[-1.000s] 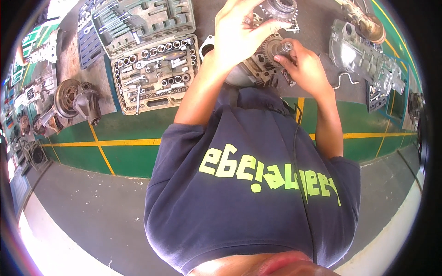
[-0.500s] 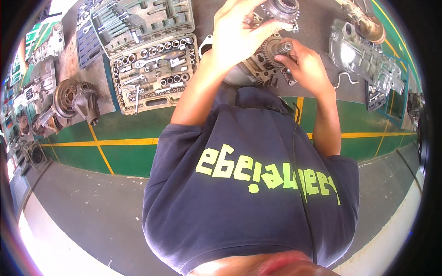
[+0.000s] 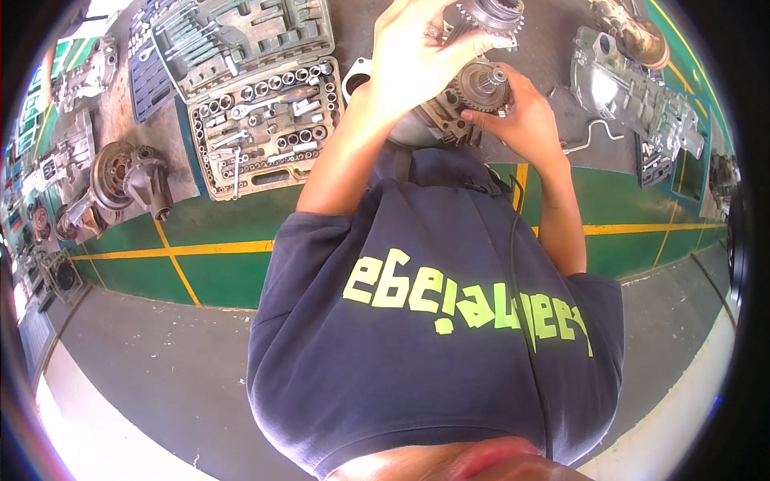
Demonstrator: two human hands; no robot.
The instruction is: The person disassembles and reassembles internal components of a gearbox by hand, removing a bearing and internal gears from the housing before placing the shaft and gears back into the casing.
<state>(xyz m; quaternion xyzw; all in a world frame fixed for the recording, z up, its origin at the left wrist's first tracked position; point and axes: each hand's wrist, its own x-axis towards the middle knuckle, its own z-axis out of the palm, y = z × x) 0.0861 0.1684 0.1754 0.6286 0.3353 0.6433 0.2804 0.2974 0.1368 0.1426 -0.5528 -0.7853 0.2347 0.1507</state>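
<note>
At the top of the head view, my left hand (image 3: pixel 413 60) closes on a metal synchronizer hub with a toothed ring (image 3: pixel 492 13), its thumb along the near edge. Part of the grip is cut off by the frame. Just below it, my right hand (image 3: pixel 525 116) wraps round the right side of a toothed gear (image 3: pixel 468 90), thumb on its near edge. A splined shaft end (image 3: pixel 496 76) sticks out from the gear's middle. Behind and under the gear is a cast gearbox housing (image 3: pixel 417 131), partly covered by my left forearm.
An opened socket set case (image 3: pixel 269 181) lies left of the housing. Further left are a brake disc (image 3: pixel 112 175) and castings. On the right are a silver gearbox casing (image 3: pixel 634 96), a bent metal rod (image 3: pixel 595 136) and a small tool case (image 3: pixel 654 164).
My right hand has shifted from pinching the splined shaft end to holding the gear's outer rim. The gear's face is now uncovered. My left hand stays almost where it was.
</note>
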